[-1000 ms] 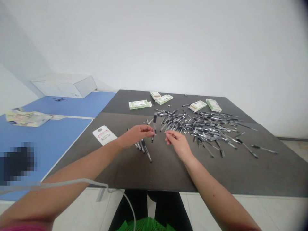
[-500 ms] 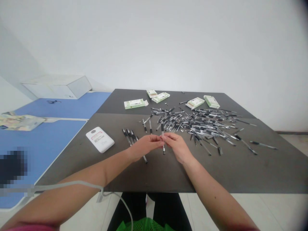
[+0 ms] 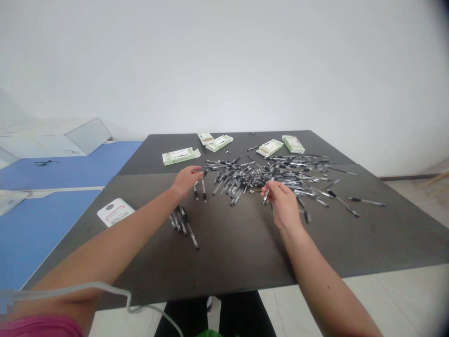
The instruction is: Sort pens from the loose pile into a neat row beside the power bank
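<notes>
My right hand (image 3: 285, 202) is closed in a pinch on a black pen (image 3: 265, 195) at the near edge of a wide pile of black pens (image 3: 280, 174) on the dark table (image 3: 228, 252). My left hand (image 3: 186, 180) reaches forward at the pile's left end, fingers loosely stretched and nothing visible in them. Its fingertips are over two single pens (image 3: 199, 190). A small row of pens (image 3: 183, 223) lies beside my left forearm.
Several green-and-white boxes (image 3: 180, 156) lie along the table's far side. A white device (image 3: 115, 211) sits at the left of the table. Blue tables (image 3: 42, 206) with a white carton (image 3: 52, 138) stand to the left. A grey cable (image 3: 105, 290) crosses my left arm.
Half a second ago both hands held one pen between them. Now only my right hand holds it, further right by the pile, and my left hand has reached forward. The view has turned right.
</notes>
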A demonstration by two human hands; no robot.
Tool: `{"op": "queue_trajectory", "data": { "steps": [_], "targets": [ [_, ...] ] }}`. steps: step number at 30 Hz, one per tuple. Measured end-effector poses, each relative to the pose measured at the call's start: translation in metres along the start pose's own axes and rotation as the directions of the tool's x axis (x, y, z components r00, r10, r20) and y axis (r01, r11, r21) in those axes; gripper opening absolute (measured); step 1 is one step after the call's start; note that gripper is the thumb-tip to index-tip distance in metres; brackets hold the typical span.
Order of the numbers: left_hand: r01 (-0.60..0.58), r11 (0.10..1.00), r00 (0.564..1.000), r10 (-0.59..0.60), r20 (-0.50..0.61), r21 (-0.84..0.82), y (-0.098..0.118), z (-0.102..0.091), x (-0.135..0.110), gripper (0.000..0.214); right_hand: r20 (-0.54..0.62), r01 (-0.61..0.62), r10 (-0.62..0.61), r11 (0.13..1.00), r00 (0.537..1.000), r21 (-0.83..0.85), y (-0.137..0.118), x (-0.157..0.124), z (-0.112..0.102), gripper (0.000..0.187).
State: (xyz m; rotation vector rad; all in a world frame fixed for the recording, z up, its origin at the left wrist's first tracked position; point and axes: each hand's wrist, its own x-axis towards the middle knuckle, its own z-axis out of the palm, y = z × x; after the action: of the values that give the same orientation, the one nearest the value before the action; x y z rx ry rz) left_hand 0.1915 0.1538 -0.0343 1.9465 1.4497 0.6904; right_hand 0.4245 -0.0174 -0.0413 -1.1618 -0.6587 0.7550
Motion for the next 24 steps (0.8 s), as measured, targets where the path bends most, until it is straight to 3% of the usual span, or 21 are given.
{"op": "queue_trajectory", "data": {
  "steps": [6, 12, 19, 24],
  "targets": [
    [-0.108, 0.939, 0.983, 0.052, 0.176, 0.327, 0.023, 0.035, 0.021, 0.035, -0.101, 0.091, -0.091, 0.996, 0.991, -0.011, -0.005, 0.004, -0.005, 0.025],
    [-0.143, 0.836, 0.955, -0.024, 0.296, 0.530, 0.036, 0.063, 0.015, 0.019, -0.062, 0.081, -0.084, 0.996, 0.995, -0.038, -0.003, 0.001, -0.001, 0.025],
    [-0.151, 0.751, 0.939, -0.093, 0.330, 0.643, 0.044, 0.070, 0.006, 0.026, 0.064, 0.094, -0.090, 0.994, 0.994, -0.052, -0.002, -0.007, 0.006, 0.023],
    [-0.178, 0.765, 0.902, -0.124, 0.414, 0.618, 0.045, 0.062, -0.005, 0.016, 0.228, 0.108, -0.094, 0.993, 0.969, -0.052, -0.003, -0.015, 0.010, 0.020]
  ]
}}
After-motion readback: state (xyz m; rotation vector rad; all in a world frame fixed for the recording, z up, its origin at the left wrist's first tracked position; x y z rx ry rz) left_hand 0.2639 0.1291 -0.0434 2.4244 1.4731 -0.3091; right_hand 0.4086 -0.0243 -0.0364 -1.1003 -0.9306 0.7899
